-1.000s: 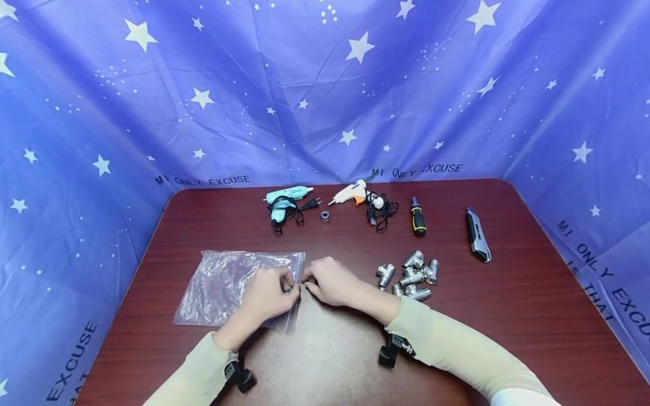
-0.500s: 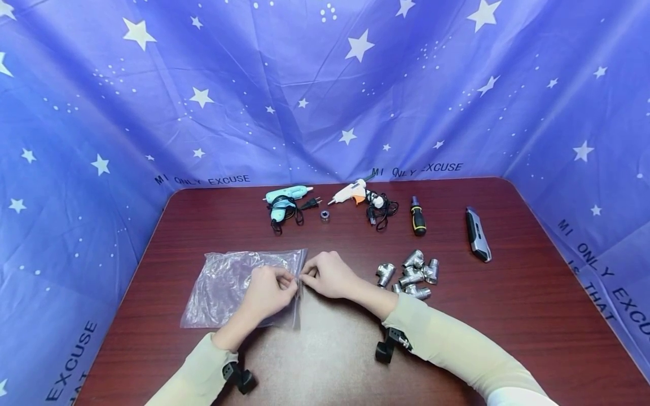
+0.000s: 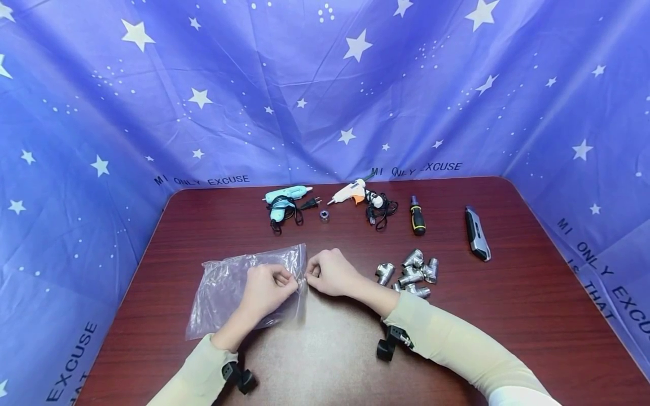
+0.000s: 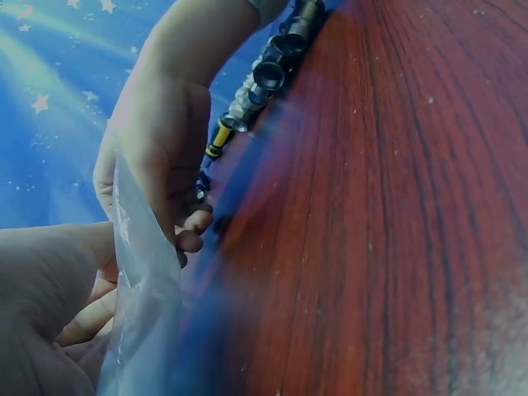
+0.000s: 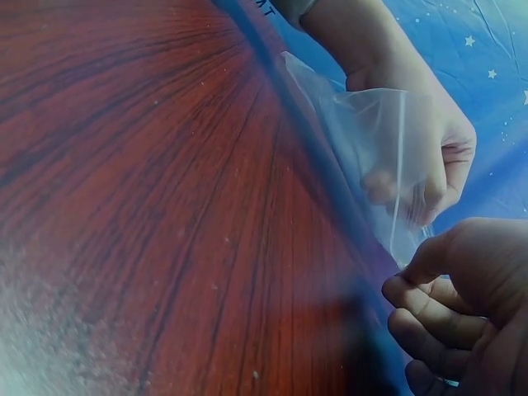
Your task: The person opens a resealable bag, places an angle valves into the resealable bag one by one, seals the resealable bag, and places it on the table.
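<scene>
1. My left hand (image 3: 265, 288) and right hand (image 3: 332, 272) meet at the right-hand edge of the clear plastic bag (image 3: 228, 285), fingers of both curled and pinching that edge.
2. The bag lies on the dark red table (image 3: 508, 316), left of centre; its pinched edge is lifted slightly off the wood.
3. Wrist views: the film stands up between my two hands; my left fingertips (image 5: 429, 194) show through it.
4. Just right of my right hand sits a cluster of metal pipe fittings (image 3: 411, 274), not touching the bag.
5. Far edge, left to right: teal glue gun (image 3: 284, 200), small metal ring (image 3: 324, 215), white glue gun (image 3: 358, 194), screwdriver (image 3: 417, 217), utility knife (image 3: 477, 233).
</scene>
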`<state>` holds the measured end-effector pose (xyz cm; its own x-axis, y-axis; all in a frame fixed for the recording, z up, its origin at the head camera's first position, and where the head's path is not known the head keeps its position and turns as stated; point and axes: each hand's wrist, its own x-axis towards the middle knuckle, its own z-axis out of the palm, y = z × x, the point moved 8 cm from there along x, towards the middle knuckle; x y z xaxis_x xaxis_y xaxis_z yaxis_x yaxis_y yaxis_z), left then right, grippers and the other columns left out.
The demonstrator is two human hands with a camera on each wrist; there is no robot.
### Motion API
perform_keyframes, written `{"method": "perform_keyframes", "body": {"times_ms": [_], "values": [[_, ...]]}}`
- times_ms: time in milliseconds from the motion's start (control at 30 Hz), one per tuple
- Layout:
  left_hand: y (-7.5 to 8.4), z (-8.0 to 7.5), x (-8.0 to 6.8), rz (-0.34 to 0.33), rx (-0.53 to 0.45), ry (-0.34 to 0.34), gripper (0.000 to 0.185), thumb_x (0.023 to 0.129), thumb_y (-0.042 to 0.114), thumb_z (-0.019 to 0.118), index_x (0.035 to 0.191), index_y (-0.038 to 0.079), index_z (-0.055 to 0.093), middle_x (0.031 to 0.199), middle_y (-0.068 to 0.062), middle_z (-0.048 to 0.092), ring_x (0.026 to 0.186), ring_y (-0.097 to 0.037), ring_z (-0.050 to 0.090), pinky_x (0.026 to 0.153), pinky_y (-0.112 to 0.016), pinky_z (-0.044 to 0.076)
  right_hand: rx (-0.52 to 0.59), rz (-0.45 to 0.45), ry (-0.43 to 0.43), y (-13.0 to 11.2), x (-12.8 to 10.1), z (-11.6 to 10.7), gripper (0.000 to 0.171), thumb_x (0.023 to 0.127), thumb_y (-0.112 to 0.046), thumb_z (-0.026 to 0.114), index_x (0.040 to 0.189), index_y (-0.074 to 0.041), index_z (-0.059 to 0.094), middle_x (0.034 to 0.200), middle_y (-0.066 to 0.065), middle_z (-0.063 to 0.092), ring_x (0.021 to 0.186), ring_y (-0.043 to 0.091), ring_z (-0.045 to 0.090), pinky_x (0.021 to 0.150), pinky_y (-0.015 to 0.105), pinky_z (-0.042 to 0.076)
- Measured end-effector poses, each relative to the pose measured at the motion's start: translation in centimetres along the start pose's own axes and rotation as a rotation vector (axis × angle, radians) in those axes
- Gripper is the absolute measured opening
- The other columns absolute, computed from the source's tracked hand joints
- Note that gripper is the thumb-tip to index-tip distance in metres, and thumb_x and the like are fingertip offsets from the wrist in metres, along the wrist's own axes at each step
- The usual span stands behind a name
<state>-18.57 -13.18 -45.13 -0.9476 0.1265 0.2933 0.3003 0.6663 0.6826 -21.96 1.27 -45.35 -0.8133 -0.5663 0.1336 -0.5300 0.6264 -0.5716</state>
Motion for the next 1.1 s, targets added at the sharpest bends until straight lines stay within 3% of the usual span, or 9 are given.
{"method": "perform_keyframes", "body": {"times_ms": [333,600,767,1100], "values": [[0.2,-0.9,0.0,0.049,0.034,0.055,0.012,0.074,0.008,0.079,0.067,0.016,0.074,0.061,0.005,0.074,0.052,-0.002,0.065,0.054,-0.013,0.05,-0.044,0.043,-0.003,0.6,-0.1,-0.1,0.016,0.088,-0.018,0.076,0.072,-0.021,0.075,0.067,-0.011,0.072,0.061,0.0,0.059,0.065,0.021,0.053],[1.0,-1.9,0.1,0.08,0.065,0.08,0.013,0.072,0.007,0.078,0.066,0.017,0.073,0.06,0.006,0.072,0.052,0.0,0.063,0.063,-0.022,0.055,-0.06,0.04,-0.011,0.9,0.0,-0.2,0.021,0.087,-0.017,0.076,0.068,-0.022,0.069,0.063,-0.013,0.066,0.059,-0.001,0.056,0.062,0.021,0.051],[1.3,-2.4,0.2,0.128,0.052,0.123,0.015,0.07,0.004,0.075,0.064,0.017,0.071,0.058,0.006,0.07,0.051,0.001,0.062,0.052,-0.012,0.05,-0.077,0.051,-0.02,1.0,0.0,-0.2,0.022,0.086,-0.017,0.076,0.067,-0.022,0.066,0.062,-0.013,0.063,0.058,0.0,0.055,0.062,0.021,0.05],[2.4,-4.1,-0.1,0.179,0.059,0.196,0.017,0.067,0.003,0.075,0.063,0.018,0.069,0.055,0.007,0.067,0.05,0.004,0.057,0.05,-0.012,0.047,-0.123,0.051,-0.053,1.5,-0.4,-0.2,0.022,0.083,-0.016,0.074,0.066,-0.022,0.062,0.057,-0.014,0.053,0.055,0.001,0.05,0.057,0.02,0.044]]}}
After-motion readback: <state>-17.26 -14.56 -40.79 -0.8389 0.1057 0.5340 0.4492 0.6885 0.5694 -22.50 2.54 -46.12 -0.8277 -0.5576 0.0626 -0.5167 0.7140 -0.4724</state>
